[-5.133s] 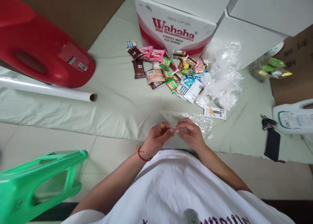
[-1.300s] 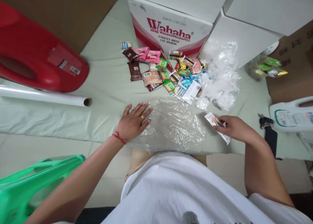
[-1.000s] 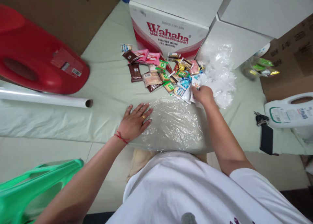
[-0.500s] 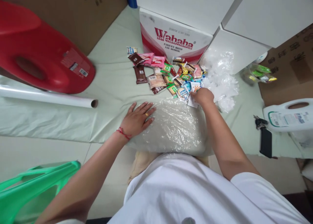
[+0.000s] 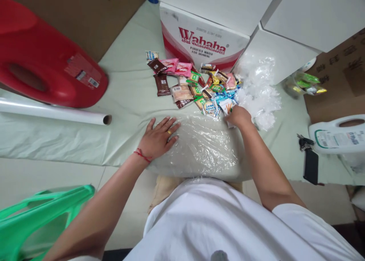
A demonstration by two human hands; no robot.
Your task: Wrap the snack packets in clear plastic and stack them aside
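While clear plastic (image 5: pixel 207 149) is pressed at edge by flat left hand (image 5: pixel 158 138), white packet (image 5: pixel 227 105), pinched in right hand (image 5: pixel 240 116) well apart, best gripped lightly.

white packet (image 5: pixel 227 105) partly hidden by right grip (image 5: pixel 238 116), red jug (image 5: pixel 55 67) cut off

Two hands are counted: left hand (image 5: pixel 156 139), right hand (image 5: pixel 239 116). One clear plastic sheet (image 5: pixel 205 143) is noted. Among the snack packets (image 5: pixel 208 92), two bright pink packets (image 5: pixel 183 69) and three dark brown packets (image 5: pixel 161 85) are distinguished; overlap prevents a full total. Also recorded: one red jug (image 5: pixel 57 59), one white roll (image 5: pixel 54 111), one white bottle (image 5: pixel 336 139), two brown cartons (image 5: pixel 336 97).
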